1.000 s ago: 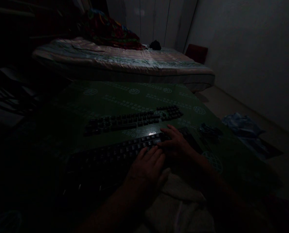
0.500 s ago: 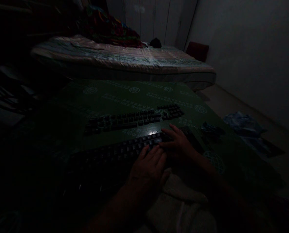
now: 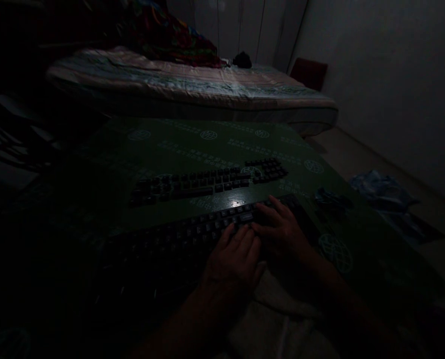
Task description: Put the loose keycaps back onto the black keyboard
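The room is very dark. A black keyboard lies on a green patterned table cover in front of me. My left hand rests on the keyboard's right half, fingers stretched flat over the keys. My right hand lies just to its right, fingers bent down onto the keys near the keyboard's right end. Neither hand holds anything I can make out. Beyond the keyboard, rows of loose dark keycaps are laid out on the cover. A pale cloth lies under my wrists.
A small dark heap sits at the table's right edge. A bed with a colourful blanket stands behind the table. On the floor to the right lies a bluish bag. A dark red seat stands by the wall.
The view has tilted slightly, so the table sits a little lower and to the right. Both hands stay on the keyboard; my right fingers have curled in a little.
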Tool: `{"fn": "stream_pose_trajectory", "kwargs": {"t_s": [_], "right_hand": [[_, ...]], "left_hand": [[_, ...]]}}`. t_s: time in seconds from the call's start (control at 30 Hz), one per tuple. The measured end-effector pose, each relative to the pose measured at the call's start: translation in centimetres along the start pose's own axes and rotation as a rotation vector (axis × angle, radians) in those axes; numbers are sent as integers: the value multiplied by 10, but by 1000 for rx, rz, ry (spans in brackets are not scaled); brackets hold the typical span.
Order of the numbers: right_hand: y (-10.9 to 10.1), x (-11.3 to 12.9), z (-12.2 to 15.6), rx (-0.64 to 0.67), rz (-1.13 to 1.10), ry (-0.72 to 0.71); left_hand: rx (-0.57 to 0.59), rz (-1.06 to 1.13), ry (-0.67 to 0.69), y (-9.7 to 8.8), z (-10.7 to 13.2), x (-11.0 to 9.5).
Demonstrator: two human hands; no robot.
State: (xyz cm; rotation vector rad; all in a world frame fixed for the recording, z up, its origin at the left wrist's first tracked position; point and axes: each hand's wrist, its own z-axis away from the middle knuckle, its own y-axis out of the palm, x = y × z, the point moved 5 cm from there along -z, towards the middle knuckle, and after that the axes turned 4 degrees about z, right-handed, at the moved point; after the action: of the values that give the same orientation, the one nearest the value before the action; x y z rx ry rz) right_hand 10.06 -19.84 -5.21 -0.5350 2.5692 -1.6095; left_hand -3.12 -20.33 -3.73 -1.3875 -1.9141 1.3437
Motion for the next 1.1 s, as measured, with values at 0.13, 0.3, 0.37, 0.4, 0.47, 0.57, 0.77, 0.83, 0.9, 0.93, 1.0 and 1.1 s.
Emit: {"fn": "stream_pose_trajectory", "kwargs": {"t_s": [0.13,0.3,0.37,0.4,0.47,0.57,0.77,0.83,0.9,0.93,1.0,1.1], "right_hand": [[0,-3,1,-3,-38,6],[-9,-2,2,-19,-74,15],[-12,-1,1,-33,-67,23],[-12,0,1,-39,-59,22],[-10,1,0,-50,-37,17],[-4,2,-3,-50,-6,22],[0,2,-5,-12,25,36],[-1,3,-6,6,29,39],[-1,4,-7,22,31,40],[-2,4,-7,27,32,41],[-2,6,-9,42,37,47],[-4,9,-10,68,43,66]], "left_hand": [[-20,-6,0,-1,3,0],[-76,-34,1,-7,6,0],[-92,-40,5,-9,7,-1],[-96,-36,10,-10,7,-1],[-109,-21,26,-10,8,-3],[-130,-3,28,-10,9,-5],[-152,15,42,-10,10,-7],[-154,15,48,-9,11,-7],[-146,13,39,-7,11,-6],[-150,10,39,-7,11,-6],[-158,0,37,-6,12,-6],[-144,-9,39,-6,11,-6]]}}
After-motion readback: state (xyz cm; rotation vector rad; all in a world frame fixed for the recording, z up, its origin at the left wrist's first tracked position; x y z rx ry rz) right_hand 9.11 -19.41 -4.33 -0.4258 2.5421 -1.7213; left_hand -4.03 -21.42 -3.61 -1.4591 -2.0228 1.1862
